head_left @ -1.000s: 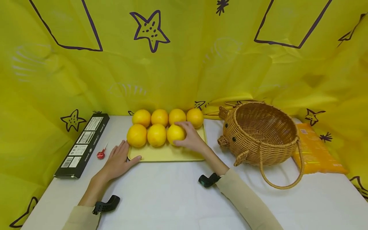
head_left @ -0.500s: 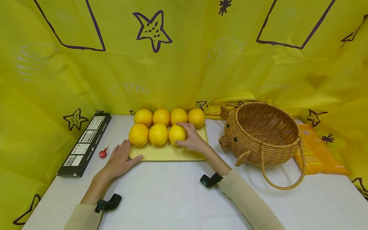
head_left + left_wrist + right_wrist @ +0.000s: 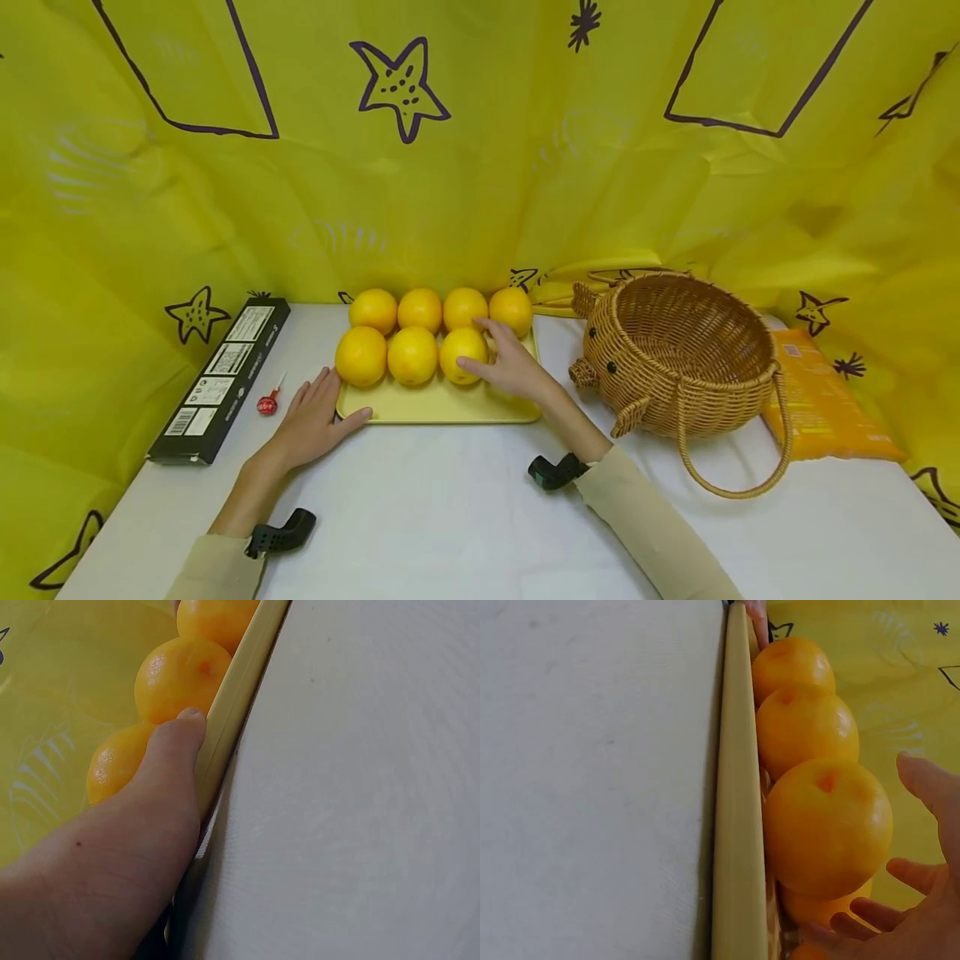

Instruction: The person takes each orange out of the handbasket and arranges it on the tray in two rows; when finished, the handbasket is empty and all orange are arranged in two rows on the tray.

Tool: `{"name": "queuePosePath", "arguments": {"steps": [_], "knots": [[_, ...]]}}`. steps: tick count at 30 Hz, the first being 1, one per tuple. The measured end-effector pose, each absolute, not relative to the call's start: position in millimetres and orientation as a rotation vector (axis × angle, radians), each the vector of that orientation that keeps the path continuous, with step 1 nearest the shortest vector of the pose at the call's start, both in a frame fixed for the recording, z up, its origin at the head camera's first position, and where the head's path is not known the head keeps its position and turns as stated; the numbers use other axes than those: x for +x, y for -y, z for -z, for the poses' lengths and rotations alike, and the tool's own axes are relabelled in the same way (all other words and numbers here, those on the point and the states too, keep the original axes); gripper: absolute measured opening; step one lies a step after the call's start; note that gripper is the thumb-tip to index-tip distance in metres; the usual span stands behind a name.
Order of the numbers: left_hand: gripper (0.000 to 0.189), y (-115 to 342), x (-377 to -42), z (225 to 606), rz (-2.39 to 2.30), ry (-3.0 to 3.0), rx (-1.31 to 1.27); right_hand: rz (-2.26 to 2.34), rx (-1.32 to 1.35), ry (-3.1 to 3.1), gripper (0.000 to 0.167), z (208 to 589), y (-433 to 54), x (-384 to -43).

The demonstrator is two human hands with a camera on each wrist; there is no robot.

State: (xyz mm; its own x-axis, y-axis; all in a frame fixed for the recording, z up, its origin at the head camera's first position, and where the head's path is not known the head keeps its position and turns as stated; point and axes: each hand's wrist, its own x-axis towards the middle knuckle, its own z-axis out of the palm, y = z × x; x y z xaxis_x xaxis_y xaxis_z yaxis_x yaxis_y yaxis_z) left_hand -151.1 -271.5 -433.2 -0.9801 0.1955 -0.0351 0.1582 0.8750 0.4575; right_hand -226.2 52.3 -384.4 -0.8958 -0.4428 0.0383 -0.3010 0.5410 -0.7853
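Note:
Two rows of oranges stand on a yellow tray (image 3: 442, 406), several at the back and three in front. Beside the front-right orange (image 3: 459, 357) is my right hand (image 3: 516, 367), its thumb and fingers spread. In the right wrist view those fingers (image 3: 922, 881) show a gap between them and the nearest orange (image 3: 829, 829). My left hand (image 3: 306, 427) lies at the tray's left end, fingers extended along its side. Its thumb (image 3: 176, 746) reaches over the tray's front rim; the left wrist view does not show its other fingers.
A wicker pig basket (image 3: 675, 408) with its handle hanging down stands right of the tray. An orange packet (image 3: 832, 408) lies behind it. To the left are a red lollipop (image 3: 267, 403) and a long black box (image 3: 221, 379). A yellow curtain hangs behind.
My right hand has loosened from around the front-right orange and drawn slightly to the right. That orange stays in its row. My left hand keeps its place at the tray.

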Motion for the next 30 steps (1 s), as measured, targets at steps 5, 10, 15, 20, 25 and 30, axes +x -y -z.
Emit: {"name": "queuePosePath", "arguments": {"steps": [5, 10, 15, 20, 25, 30], "knots": [[0.099, 272.5, -152.5, 432.7, -0.72, -2.968, 0.28, 1.292, -0.647, -2.626, 0.075, 378.5, -54.7, -227.6], [0.098, 270.8, -152.8, 433.0, -0.745, -2.978, 0.284, 1.305, -0.632, -2.611, 0.075, 376.1, -58.2, -228.9], [0.098, 268.2, -151.6, 435.3, -0.76, -2.981, 0.289, 1.34, -0.606, -2.597, 0.073, 376.8, -62.0, -229.5], [0.099, 269.4, -153.7, 435.2, -0.755, -2.975, 0.287, 1.403, -0.628, -2.584, 0.07, 375.0, -64.4, -231.0], [0.098, 272.8, -156.3, 431.9, -0.876, -2.933, 0.271, 1.398, -0.647, -2.596, 0.069, 372.9, -65.0, -232.4], [0.082, 277.2, -156.4, 411.7, -1.091, -2.887, 0.244, 1.342, -0.638, -2.649, 0.07, 367.8, -65.1, -232.4]]}}
